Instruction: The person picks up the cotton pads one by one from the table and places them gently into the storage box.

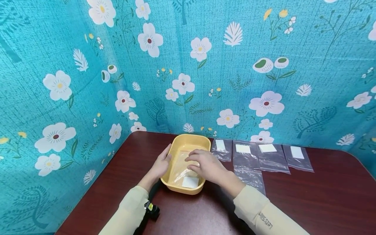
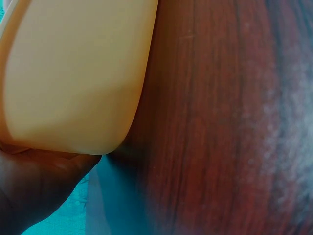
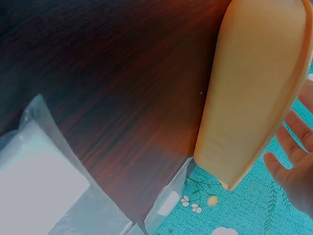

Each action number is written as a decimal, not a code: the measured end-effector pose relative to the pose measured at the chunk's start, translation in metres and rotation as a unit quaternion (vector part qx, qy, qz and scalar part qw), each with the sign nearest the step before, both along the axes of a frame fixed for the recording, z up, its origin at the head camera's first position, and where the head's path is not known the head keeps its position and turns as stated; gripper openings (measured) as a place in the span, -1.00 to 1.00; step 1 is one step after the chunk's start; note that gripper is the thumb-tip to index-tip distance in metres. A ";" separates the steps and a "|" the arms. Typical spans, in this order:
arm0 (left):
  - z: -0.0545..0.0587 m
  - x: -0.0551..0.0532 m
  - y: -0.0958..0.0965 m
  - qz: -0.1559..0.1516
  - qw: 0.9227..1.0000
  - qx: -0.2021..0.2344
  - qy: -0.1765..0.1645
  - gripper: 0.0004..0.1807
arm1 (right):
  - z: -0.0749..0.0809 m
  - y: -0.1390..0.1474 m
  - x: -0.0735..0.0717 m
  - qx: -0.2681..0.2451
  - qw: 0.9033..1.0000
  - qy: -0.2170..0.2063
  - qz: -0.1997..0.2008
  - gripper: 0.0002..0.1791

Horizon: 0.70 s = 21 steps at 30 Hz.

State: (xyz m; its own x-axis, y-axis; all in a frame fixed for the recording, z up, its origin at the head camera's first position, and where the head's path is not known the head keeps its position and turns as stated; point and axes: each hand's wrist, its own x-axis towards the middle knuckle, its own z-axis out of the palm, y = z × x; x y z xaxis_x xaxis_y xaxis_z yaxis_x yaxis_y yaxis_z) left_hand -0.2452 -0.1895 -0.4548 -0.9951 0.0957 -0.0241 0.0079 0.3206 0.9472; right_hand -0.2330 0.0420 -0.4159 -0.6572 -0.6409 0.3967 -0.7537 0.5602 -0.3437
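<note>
A yellow basin [image 1: 191, 141] sat on the dark red-brown surface [image 1: 182, 217], at 6 o'clock from the middle of the head view. Taking the basin as the clock's centre, the left hand [image 1: 160, 165] gripped its rim at 9 o'clock, thumb over the edge. The right hand [image 1: 208, 167] hung over the basin towards 3 o'clock, fingers loosely bent and spread, with nothing held. Inside lay a clear plastic bag [image 1: 178, 169], with a flat white piece [image 1: 191, 182] at 6 o'clock. From 2 round to 3 o'clock, a row of four small bags [image 1: 246, 159] each showed a white slab [image 1: 267, 148]; another clear bag lay between 3 and 4 o'clock. A blue flowered cloth [image 1: 211, 81] rose behind at 12 o'clock.
</note>
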 end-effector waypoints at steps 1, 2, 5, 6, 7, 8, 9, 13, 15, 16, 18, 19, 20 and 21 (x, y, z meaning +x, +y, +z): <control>0.000 0.000 0.000 -0.001 1.000 -0.001 0.002 -0.41 | 0.000 0.001 0.000 -0.005 1.000 -0.007 0.000 -0.75; 0.000 0.000 0.000 -0.002 1.000 -0.001 0.003 -0.41 | 0.000 0.002 0.001 -0.010 1.000 -0.011 0.000 -0.74; 0.001 -0.001 0.000 -0.003 1.000 -0.001 0.004 -0.41 | 0.001 0.006 0.003 -0.027 1.000 -0.010 0.005 -0.74; 0.001 0.000 -0.001 -0.005 1.000 -0.001 0.005 -0.41 | 0.002 0.008 0.003 -0.033 0.999 -0.011 0.006 -0.74; 0.001 0.000 -0.001 -0.005 1.000 -0.001 0.005 -0.41 | 0.002 0.009 0.004 -0.037 0.999 -0.005 0.006 -0.74; 0.001 -0.001 -0.001 -0.004 1.000 -0.001 0.004 -0.41 | 0.002 0.011 0.005 -0.043 0.999 -0.002 0.006 -0.74; 0.001 -0.001 -0.001 -0.004 1.000 -0.001 0.004 -0.41 | 0.003 0.013 0.005 -0.048 0.999 0.000 0.006 -0.75; 0.000 -0.002 -0.002 -0.007 1.000 -0.006 0.007 -0.41 | 0.003 0.022 0.007 -0.062 0.998 0.011 0.005 -0.75; -0.001 -0.003 -0.002 -0.007 1.000 -0.008 0.006 -0.42 | 0.003 0.027 0.009 -0.069 0.997 0.013 0.005 -0.74; -0.001 -0.003 -0.002 -0.006 1.000 -0.010 0.006 -0.42 | 0.003 0.029 0.009 -0.072 0.997 0.015 0.003 -0.74; -0.001 -0.003 -0.002 -0.006 1.000 -0.010 0.006 -0.42 | 0.003 0.035 0.012 -0.077 0.997 0.019 -0.004 -0.74; -0.001 -0.003 -0.002 -0.006 1.000 -0.010 0.007 -0.42 | 0.003 0.037 0.013 -0.080 0.997 0.019 -0.010 -0.74; -0.001 -0.002 -0.001 -0.006 1.000 -0.009 0.006 -0.42 | 0.003 0.040 0.014 -0.081 0.996 0.017 -0.016 -0.74; 0.003 -0.001 -0.001 -0.007 1.000 -0.009 0.004 -0.42 | 0.004 0.043 0.015 -0.083 0.996 0.012 -0.024 -0.74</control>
State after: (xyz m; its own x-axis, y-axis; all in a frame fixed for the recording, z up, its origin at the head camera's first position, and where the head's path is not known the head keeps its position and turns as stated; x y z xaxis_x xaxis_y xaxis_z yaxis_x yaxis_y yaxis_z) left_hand -0.2460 -0.1902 -0.4518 -0.9938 0.1099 -0.0175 0.0207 0.3376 0.9411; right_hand -0.2181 0.0851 -0.4124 -0.6745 -0.5333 0.5104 -0.7365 0.5335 -0.4159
